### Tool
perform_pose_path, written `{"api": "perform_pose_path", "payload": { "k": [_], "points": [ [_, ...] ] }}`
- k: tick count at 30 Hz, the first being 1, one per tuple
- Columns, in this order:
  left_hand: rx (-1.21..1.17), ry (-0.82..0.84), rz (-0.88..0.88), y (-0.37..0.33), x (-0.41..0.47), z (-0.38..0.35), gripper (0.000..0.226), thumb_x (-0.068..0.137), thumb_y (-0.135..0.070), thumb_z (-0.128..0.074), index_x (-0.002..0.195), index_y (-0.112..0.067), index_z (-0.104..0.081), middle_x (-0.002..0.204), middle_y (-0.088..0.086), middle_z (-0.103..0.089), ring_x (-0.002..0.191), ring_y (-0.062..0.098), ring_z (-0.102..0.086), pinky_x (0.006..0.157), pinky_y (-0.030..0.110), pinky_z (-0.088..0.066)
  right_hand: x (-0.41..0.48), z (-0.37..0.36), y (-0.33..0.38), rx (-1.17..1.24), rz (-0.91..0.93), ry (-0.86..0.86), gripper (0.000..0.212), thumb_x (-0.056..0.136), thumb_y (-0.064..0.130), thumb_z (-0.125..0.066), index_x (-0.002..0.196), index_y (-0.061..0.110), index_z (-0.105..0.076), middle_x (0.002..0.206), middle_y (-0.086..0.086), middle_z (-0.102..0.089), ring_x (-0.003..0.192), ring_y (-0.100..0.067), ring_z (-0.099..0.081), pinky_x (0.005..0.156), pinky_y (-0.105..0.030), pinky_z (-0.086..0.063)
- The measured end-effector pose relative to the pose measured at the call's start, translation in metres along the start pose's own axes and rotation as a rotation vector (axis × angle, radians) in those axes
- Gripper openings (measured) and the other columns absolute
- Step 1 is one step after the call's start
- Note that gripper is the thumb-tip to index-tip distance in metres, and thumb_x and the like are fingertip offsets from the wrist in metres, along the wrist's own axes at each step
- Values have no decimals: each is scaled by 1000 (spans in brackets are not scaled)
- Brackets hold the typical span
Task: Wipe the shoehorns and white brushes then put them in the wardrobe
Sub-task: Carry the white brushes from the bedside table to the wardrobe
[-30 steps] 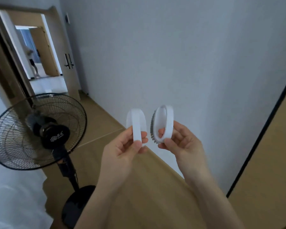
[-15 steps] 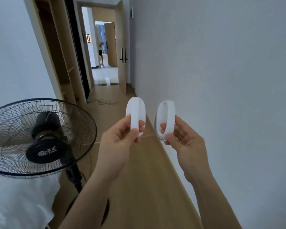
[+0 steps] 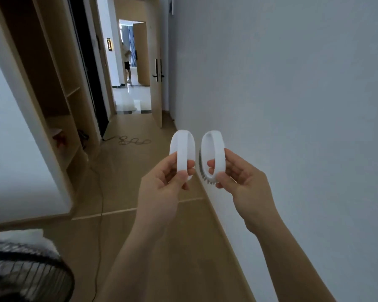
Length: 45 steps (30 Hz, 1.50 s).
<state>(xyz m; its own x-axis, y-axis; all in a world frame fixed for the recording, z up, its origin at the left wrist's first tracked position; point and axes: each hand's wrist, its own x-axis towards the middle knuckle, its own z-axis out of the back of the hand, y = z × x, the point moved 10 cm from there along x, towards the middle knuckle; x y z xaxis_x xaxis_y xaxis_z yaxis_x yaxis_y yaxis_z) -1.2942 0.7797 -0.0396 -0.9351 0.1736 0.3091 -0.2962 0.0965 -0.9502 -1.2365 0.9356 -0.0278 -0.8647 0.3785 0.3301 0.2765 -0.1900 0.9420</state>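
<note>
Two white oval brushes are held up in front of me, side by side and a little apart. My left hand grips the strap handle of the left white brush, whose flat back faces me. My right hand pinches the loop handle of the right white brush; its grey bristles show along the lower left edge. The open wooden wardrobe with bare shelves stands at the left of the hallway. No shoehorns are in view.
A black standing fan fills the lower left corner. A black cable runs over the wooden floor to loose coils further down the hallway. A white wall runs along the right. A person stands beyond the open door.
My view has swung left and lifted along the hallway; the fan has slid down to the lower left corner and the wardrobe has come into view. Both hands keep holding the brushes.
</note>
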Motion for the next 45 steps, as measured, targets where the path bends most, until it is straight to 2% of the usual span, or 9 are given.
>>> {"api": "perform_pose_path", "payload": {
  "k": [8, 18, 23, 26, 29, 32, 38, 42, 45],
  "points": [
    [62, -34, 1, 45, 173, 8, 36, 88, -6, -57, 98, -40, -58, 83, -13, -72, 65, 3, -64, 58, 9, -49, 180, -41, -58, 53, -15, 14, 43, 86, -4, -58, 113, 29, -58, 92, 12, -73, 90, -2, -67, 73, -15, -54],
    [223, -304, 51, 127, 368, 66, 24, 88, -13, -58, 109, -22, -66, 90, -15, -69, 72, -3, -63, 55, 3, -45, 405, -175, -149, 143, 44, 339, 42, 85, 3, -61, 100, 42, -55, 99, 28, -61, 91, 15, -61, 80, -13, -53],
    [204, -460, 61, 145, 472, 84, 26, 88, -17, -59, 84, -42, -67, 88, -19, -70, 77, 3, -65, 62, 16, -48, 521, -232, -171, 156, 80, 485, 43, 86, 6, -60, 101, 46, -53, 98, 34, -57, 94, 10, -59, 88, -19, -50],
    [209, -512, 59, 163, 528, 92, 27, 88, -16, -59, 89, -42, -65, 88, -25, -69, 79, 8, -65, 69, 22, -49, 581, -259, -188, 173, 86, 546, 44, 87, 6, -60, 101, 47, -49, 102, 31, -56, 94, 12, -58, 83, -12, -49],
    [211, -515, 53, 189, 579, 101, 25, 88, -16, -58, 97, -38, -66, 98, -15, -70, 81, 11, -65, 76, 28, -53, 631, -287, -214, 175, 77, 592, 49, 88, 4, -59, 98, 51, -48, 105, 26, -59, 99, 9, -59, 84, -12, -51],
    [217, -511, 38, 221, 638, 120, 25, 89, -15, -58, 100, -35, -66, 98, -16, -69, 85, 6, -64, 68, 19, -53, 684, -324, -248, 159, 56, 607, 48, 87, 3, -59, 100, 49, -50, 105, 23, -61, 105, 1, -59, 89, -17, -51],
    [182, -473, 25, 287, 784, 181, 23, 88, -14, -57, 99, -33, -63, 88, -20, -67, 81, -8, -61, 59, 4, -46, 802, -419, -303, 86, 19, 599, 42, 86, 8, -61, 113, 39, -53, 98, 32, -58, 91, 18, -59, 83, -13, -52],
    [159, -450, 41, 308, 888, 231, 23, 87, -17, -58, 105, -31, -64, 88, -12, -69, 73, 0, -63, 58, 8, -48, 890, -484, -314, 96, 9, 549, 39, 84, 7, -63, 110, 36, -58, 104, 17, -66, 97, 4, -63, 76, -14, -54],
    [179, -415, 39, 318, 957, 262, 24, 88, -17, -59, 102, -37, -62, 86, -25, -67, 76, -3, -64, 60, 8, -50, 946, -529, -323, 89, 1, 538, 39, 83, 8, -63, 112, 34, -57, 113, 5, -67, 103, -7, -65, 79, -18, -55]
  ]
}}
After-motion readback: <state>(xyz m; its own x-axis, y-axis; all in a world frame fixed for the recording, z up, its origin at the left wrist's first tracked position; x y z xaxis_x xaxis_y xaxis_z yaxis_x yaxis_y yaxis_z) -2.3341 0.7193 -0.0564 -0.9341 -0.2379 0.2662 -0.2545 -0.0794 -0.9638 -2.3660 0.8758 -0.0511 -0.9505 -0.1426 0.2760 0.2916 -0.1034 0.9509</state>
